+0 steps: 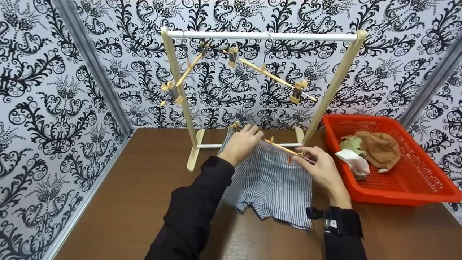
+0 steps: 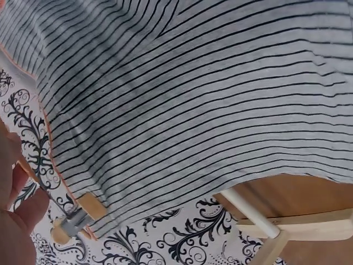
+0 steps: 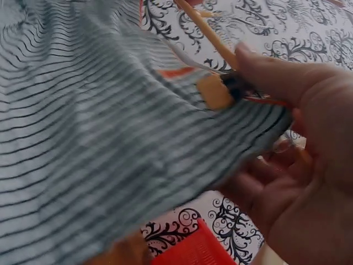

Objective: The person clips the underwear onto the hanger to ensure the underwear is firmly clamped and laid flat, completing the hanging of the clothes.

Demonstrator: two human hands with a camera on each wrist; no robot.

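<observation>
A pair of striped shorts [image 1: 274, 184] hangs by its waistband from a wooden clip hanger [image 1: 283, 148]. With its fingers curled over the rod, my left hand [image 1: 243, 142] grips the hanger left of its hook. In the left wrist view, a clip [image 2: 80, 216] bites the waistband's left corner. My right hand [image 1: 321, 168] holds the hanger's right end; in the right wrist view its thumb lies at the right clip [image 3: 218, 91], which sits on the waistband near an orange tag. Some right fingers are behind the fabric.
A wooden rack with a white top bar [image 1: 223, 35] stands behind the shorts, and two bare clip hangers hang from it, the right one [image 1: 265, 72] tilted. To the right, a red basket [image 1: 415, 196] contains a brown garment [image 1: 382, 150] and white and green cloths. Patterned walls enclose the table.
</observation>
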